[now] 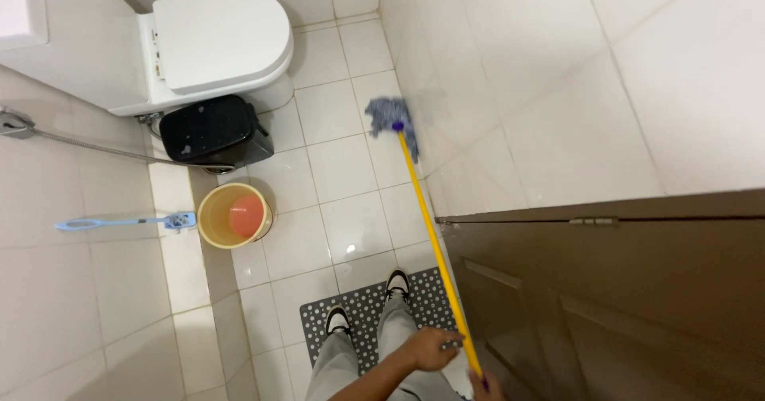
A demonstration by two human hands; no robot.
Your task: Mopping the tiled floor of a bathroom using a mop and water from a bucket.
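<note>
A mop with a long yellow handle [434, 234] runs from my hands up to its blue-grey string head [392, 118], which is blurred and sits on the white floor tiles at the foot of the right wall. My left hand [430, 348] is closed around the lower part of the handle. Just below it, at the frame's bottom edge, my right hand [488, 387] grips the handle's end and is mostly cut off. I stand on a grey dotted mat [362, 313] in black-and-white shoes.
A white toilet [215, 39] with its lid down stands at the far left, with a black bin [213, 130] in front of it. Nearer is a yellow bucket [233, 216]. A blue brush [127, 222] hangs on the left wall. A brown door [621, 305] stands at right.
</note>
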